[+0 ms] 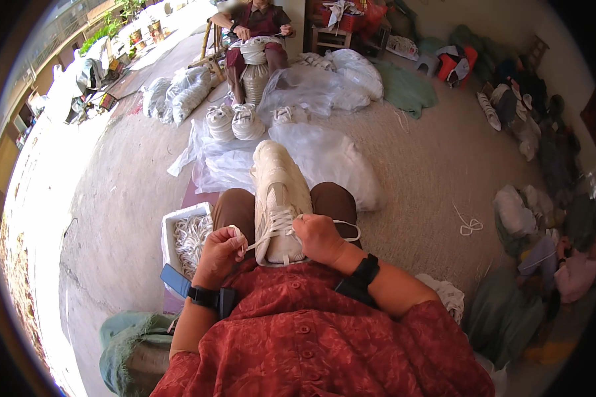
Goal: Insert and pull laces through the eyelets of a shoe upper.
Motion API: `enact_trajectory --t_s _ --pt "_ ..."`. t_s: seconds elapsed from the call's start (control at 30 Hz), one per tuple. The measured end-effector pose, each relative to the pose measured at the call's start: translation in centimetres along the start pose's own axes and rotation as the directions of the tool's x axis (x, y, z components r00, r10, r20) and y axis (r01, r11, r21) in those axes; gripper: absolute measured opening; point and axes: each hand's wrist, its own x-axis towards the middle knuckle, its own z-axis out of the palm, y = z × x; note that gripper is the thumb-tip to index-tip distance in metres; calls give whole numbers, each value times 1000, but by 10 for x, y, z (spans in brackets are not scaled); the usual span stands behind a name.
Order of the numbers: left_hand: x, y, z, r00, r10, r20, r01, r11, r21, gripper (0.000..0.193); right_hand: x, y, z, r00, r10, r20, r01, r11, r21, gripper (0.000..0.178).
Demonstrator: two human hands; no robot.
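Note:
A cream-white sneaker (279, 178) rests on my lap between my knees, toe pointing away from me and heel near my belly. White shoelace (280, 223) crosses its lower eyelets near the ankle opening. My left hand (222, 248), left of the shoe, pinches a lace that runs taut to the eyelets. My right hand (316, 236) is closed at the shoe's right side by the lacing, and a loop of lace hangs out past its knuckles. What lies inside the right fingers is partly hidden, but lace comes out of them.
A white box (168, 239) full of loose laces stands by my left knee. Ahead, several white shoes (247, 123) sit on clear plastic bags (331, 155). Another person (261, 26) sits beyond, handling a shoe. A loose lace (470, 226) lies on the floor to the right, near heaped bags and cloth.

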Motion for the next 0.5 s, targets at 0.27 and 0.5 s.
enact_trajectory --t_s 0.27,0.5 --pt "-1 -14 0 976 -219 10 213 959 186 10 2 -3 -4 940 341 24 -341 937 76 13" --pt "15 -19 4 998 -58 -9 58 998 -2 11 -10 -28 -22 990 127 65 -123 991 -54 12"
